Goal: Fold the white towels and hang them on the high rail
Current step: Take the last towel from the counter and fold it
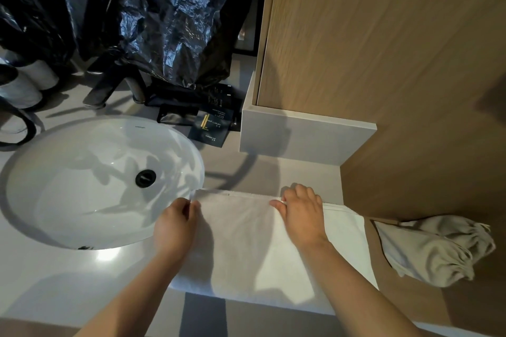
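Head camera, looking down on a bathroom counter (54, 287): a person works a white towel (246, 249) laid flat to the right of an oval sink (68, 194). The left hand (175, 227) pinches the towel's far-left corner between thumb and curled fingers, right at the sink's rim. The right hand (301, 213) grips the towel's far hem farther right, fingers curled over the edge and thumb along it. Both hands are clamped on cloth and set well apart. The towel's near edge hangs over the counter's front edge, and its right edge lies close to the wood panel (383, 49) that walls in the right side. A beige drawstring bag (432, 249) rests just beside that right edge, against the panel. Beyond the far hem a strip of bare counter runs to a grey block (298, 137) at the foot of the panel. Dark toiletry packets (212, 128), one marked as a shower cap, lie between the block and the sink's far rim. A black drain (145, 178) sits in the basin, and a dark tap (106, 85) stands beyond it. A crumpled black plastic bag (164, 22) fills the far side, with white paper rolls (27, 82) at the far left.
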{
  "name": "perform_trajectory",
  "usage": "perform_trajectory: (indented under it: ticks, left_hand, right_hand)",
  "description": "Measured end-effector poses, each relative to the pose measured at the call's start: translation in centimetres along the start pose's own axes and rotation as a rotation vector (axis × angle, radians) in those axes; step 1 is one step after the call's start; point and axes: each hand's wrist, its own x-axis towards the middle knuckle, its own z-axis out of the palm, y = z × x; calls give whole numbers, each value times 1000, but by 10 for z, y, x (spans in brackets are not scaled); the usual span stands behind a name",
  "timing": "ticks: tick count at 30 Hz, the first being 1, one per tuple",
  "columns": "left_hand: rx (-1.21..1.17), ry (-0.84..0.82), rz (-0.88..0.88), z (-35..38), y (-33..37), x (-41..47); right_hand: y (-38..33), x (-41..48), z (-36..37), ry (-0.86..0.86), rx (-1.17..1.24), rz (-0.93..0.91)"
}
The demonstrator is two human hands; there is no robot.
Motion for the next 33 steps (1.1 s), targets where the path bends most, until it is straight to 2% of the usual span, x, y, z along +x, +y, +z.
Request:
perform_trajectory:
  ticks: [9,14,17,19,21,23,25,30,33]
  left_hand:
    - [109,-12,36,2,4,2]
    - [-32,-192,-77,-20,-4,-5]
    - [-115,-281,-155,-34,-12,-17]
    - [-169,-300,-172,-42,-18,-27]
    - [-180,-320,-146,-50,-24,-36]
    - [-169,-364,-105,-57,-33,-45]
    - [-145,-397,-44,-62,-41,-52]
    - [-105,-442,64,-68,-61,-55]
    - [52,-400,59,-59,-69,-57]
  right_hand:
    - [1,0,2,32,-69,0]
    - [-16,-7,-9,40,-77,62]
    - [-52,-21,-15,69,102,-101]
    - [-81,-32,-15,3,259,-320]
    - [-103,-37,-9,-105,315,-451]
    - [-113,-34,0,-174,225,-469]
    - [-114,-28,7,-174,129,-444]
    - [-116,-23,10,-213,94,-399]
    - [-116,-22,7,-228,80,-398]
